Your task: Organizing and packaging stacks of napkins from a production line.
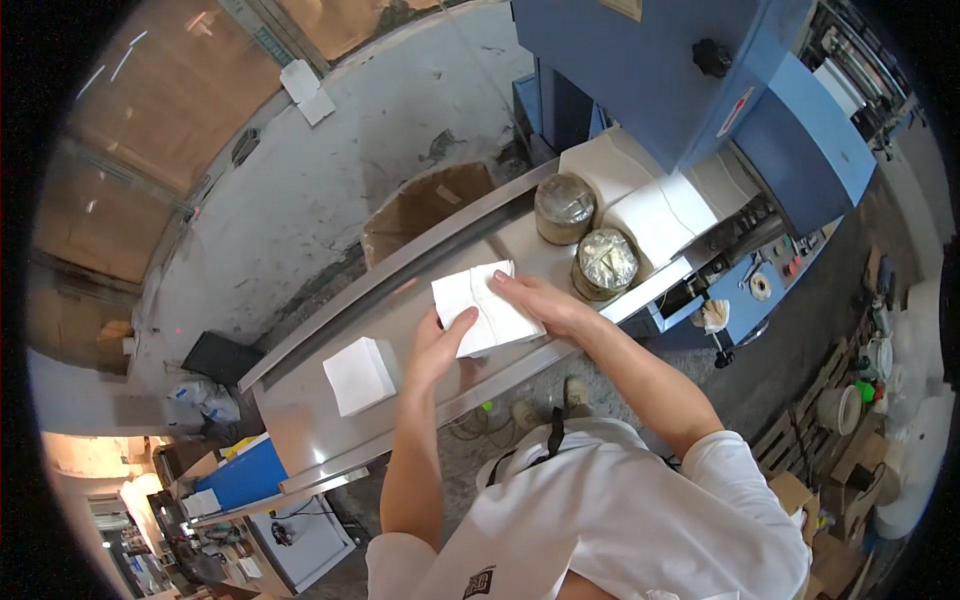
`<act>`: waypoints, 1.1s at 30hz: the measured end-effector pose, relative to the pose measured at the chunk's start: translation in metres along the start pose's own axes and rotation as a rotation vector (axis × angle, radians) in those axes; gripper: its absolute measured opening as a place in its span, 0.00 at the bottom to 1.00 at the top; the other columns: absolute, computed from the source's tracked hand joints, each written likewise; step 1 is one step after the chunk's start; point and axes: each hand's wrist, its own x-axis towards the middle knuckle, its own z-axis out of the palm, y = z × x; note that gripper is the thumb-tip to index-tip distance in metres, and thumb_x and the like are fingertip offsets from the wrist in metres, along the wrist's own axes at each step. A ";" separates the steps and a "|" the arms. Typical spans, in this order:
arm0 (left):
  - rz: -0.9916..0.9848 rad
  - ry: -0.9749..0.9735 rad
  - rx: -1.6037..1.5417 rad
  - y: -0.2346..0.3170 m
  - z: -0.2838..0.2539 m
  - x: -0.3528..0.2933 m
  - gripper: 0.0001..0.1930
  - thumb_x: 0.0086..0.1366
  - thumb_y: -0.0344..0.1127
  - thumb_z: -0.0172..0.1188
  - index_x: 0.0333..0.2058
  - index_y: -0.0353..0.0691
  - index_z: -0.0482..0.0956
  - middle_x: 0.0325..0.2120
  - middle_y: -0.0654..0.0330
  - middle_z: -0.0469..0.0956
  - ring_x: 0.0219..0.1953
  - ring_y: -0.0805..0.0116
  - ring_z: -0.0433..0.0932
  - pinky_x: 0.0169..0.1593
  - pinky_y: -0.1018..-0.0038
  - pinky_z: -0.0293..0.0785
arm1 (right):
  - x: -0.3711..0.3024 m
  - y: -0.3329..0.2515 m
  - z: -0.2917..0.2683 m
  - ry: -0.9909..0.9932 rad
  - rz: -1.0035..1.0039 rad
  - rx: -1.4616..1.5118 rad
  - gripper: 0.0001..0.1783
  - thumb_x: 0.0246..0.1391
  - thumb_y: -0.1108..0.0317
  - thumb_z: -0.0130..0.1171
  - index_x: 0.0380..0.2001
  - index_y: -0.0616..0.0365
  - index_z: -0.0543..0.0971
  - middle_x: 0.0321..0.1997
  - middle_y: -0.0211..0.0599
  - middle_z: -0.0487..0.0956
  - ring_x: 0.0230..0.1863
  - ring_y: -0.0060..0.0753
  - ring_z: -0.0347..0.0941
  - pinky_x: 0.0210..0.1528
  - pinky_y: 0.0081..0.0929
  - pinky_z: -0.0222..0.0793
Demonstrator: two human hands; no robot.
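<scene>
Between my two hands is a stack of white paper napkins (480, 305), raised a little above the metal conveyor table. My left hand (438, 350) grips its near left side, thumb lying on top. The right hand (545, 303) holds the far right side, also with its thumb on the upper face; the fingers beneath are mostly hidden. A second white stack of napkins (358, 377) lies on the table to the left, touched by neither hand.
The long metal table (292, 400) has a raised rim. Two round cylindrical weights (565, 208) (605, 264) stand beside white paper (660, 225) coming from a blue machine (630, 75). Behind the table is an open cardboard box (425, 210); a blue bin (252, 478) sits at the left end.
</scene>
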 end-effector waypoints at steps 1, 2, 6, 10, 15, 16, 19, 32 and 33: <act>0.004 0.005 -0.002 -0.003 -0.001 0.000 0.22 0.61 0.39 0.65 0.48 0.30 0.74 0.40 0.55 0.80 0.41 0.70 0.78 0.44 0.72 0.74 | 0.001 0.001 0.000 -0.017 -0.006 0.019 0.37 0.63 0.44 0.50 0.57 0.73 0.66 0.51 0.45 0.77 0.48 0.30 0.75 0.48 0.26 0.72; 0.015 0.011 0.007 -0.009 -0.002 0.003 0.21 0.61 0.38 0.64 0.48 0.30 0.74 0.40 0.55 0.80 0.41 0.69 0.78 0.44 0.72 0.74 | 0.002 0.003 0.000 -0.034 -0.012 0.038 0.39 0.63 0.44 0.51 0.57 0.75 0.65 0.51 0.47 0.76 0.48 0.31 0.75 0.48 0.26 0.73; 0.046 0.040 0.041 -0.011 -0.001 0.003 0.21 0.61 0.36 0.62 0.49 0.29 0.74 0.41 0.54 0.80 0.42 0.68 0.78 0.45 0.72 0.74 | -0.002 -0.002 0.004 -0.029 -0.021 0.018 0.39 0.63 0.44 0.50 0.57 0.75 0.65 0.51 0.47 0.76 0.48 0.31 0.75 0.48 0.27 0.73; 0.040 0.027 0.064 -0.013 -0.002 0.004 0.22 0.62 0.39 0.62 0.50 0.29 0.73 0.44 0.56 0.79 0.44 0.70 0.76 0.48 0.75 0.72 | 0.001 0.001 0.002 -0.024 -0.023 0.010 0.39 0.63 0.44 0.50 0.57 0.75 0.65 0.51 0.47 0.76 0.48 0.30 0.75 0.49 0.27 0.73; 0.084 0.072 0.105 -0.020 -0.003 0.009 0.19 0.59 0.36 0.58 0.47 0.30 0.76 0.40 0.53 0.81 0.42 0.67 0.79 0.47 0.71 0.73 | 0.001 0.002 0.001 -0.038 -0.020 0.037 0.37 0.63 0.45 0.51 0.58 0.73 0.65 0.51 0.45 0.76 0.49 0.29 0.75 0.49 0.26 0.73; 0.084 0.075 0.106 -0.021 -0.004 0.009 0.19 0.59 0.36 0.58 0.47 0.30 0.76 0.40 0.53 0.81 0.42 0.67 0.79 0.47 0.71 0.73 | -0.001 -0.001 0.003 -0.037 -0.047 0.000 0.36 0.63 0.46 0.51 0.58 0.71 0.66 0.51 0.44 0.77 0.49 0.28 0.75 0.49 0.25 0.72; 0.136 0.127 0.223 -0.011 0.000 0.006 0.20 0.57 0.36 0.58 0.47 0.30 0.76 0.39 0.51 0.82 0.42 0.64 0.80 0.47 0.70 0.74 | -0.003 0.000 0.007 0.013 -0.118 -0.145 0.34 0.63 0.48 0.52 0.58 0.68 0.67 0.51 0.44 0.77 0.50 0.30 0.74 0.52 0.27 0.70; 0.140 0.153 0.262 -0.003 0.003 -0.001 0.22 0.58 0.40 0.63 0.47 0.31 0.76 0.40 0.49 0.82 0.43 0.61 0.81 0.48 0.69 0.74 | -0.014 -0.007 0.016 0.143 -0.205 -0.398 0.34 0.64 0.48 0.51 0.60 0.66 0.66 0.53 0.48 0.76 0.53 0.34 0.72 0.56 0.28 0.65; 0.142 0.152 0.269 -0.001 0.004 -0.001 0.23 0.57 0.39 0.63 0.48 0.31 0.75 0.40 0.49 0.82 0.43 0.61 0.81 0.48 0.69 0.74 | -0.013 -0.005 0.014 0.146 -0.205 -0.398 0.34 0.64 0.48 0.51 0.60 0.66 0.66 0.53 0.48 0.76 0.53 0.34 0.72 0.56 0.28 0.65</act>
